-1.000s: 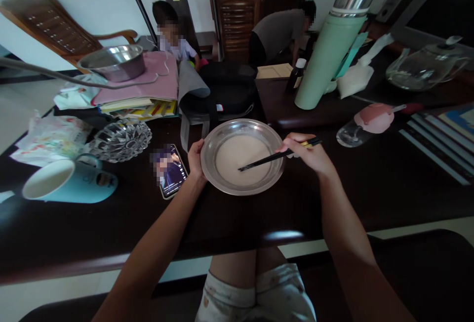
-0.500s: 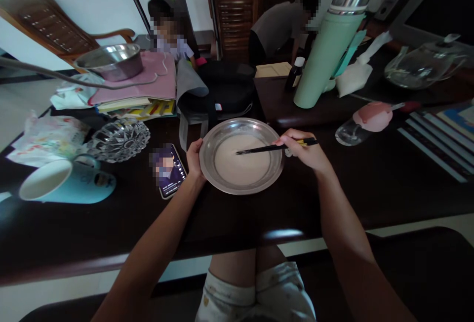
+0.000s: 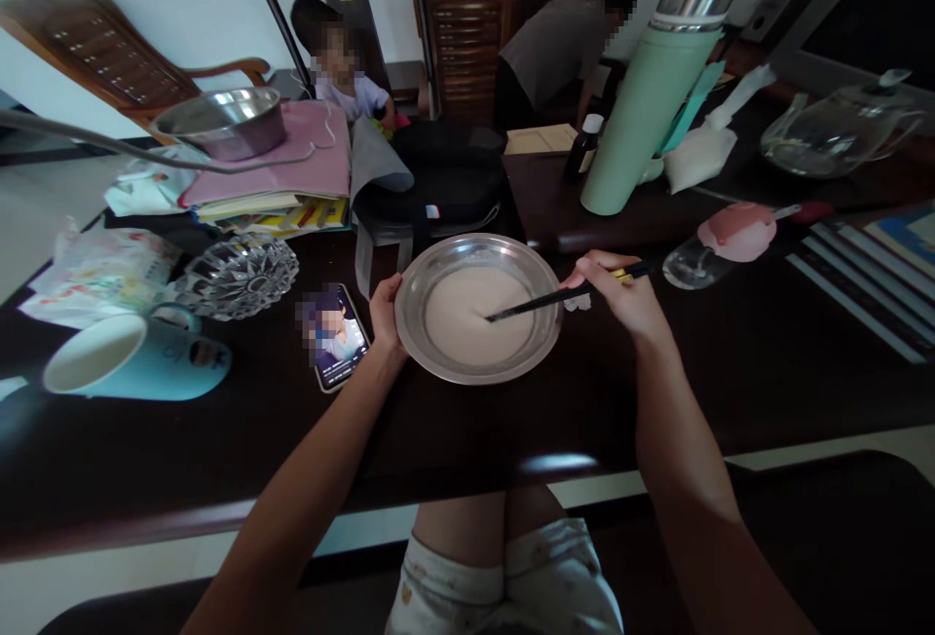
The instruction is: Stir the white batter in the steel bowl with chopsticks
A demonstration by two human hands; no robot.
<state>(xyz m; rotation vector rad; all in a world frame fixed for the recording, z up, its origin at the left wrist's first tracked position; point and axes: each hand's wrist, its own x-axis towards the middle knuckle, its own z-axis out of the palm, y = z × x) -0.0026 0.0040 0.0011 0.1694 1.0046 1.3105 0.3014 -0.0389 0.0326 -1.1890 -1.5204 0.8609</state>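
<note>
A shallow metal bowl (image 3: 410, 309) sits at the middle of the dark table (image 3: 467, 440), right in front of the person, with pale liquid (image 3: 467, 341) covering its bottom. Black chopsticks (image 3: 530, 305) slant in over the right rim, their tips dipping into the liquid near its centre. The right hand (image 3: 612, 286) pinches them toward their upper end (a gold-coloured band shows by the fingers), while the left hand (image 3: 386, 314) clasps the bowl's left edge, thumb up at the rim. Just beside that hand lies a phone (image 3: 343, 348) with its screen lit. Farther left are a light-blue mug (image 3: 175, 362), tipped on its side as it appears here, and a cut-glass dish (image 3: 241, 275). Behind the bowl rests a black bag (image 3: 460, 168); to its right stands a green thermos (image 3: 650, 119) next to a small dark bottle (image 3: 584, 148). Beyond the table, one person in a pale top (image 3: 355, 94) faces this way and another in a grey shirt (image 3: 551, 46) bends over.
</note>
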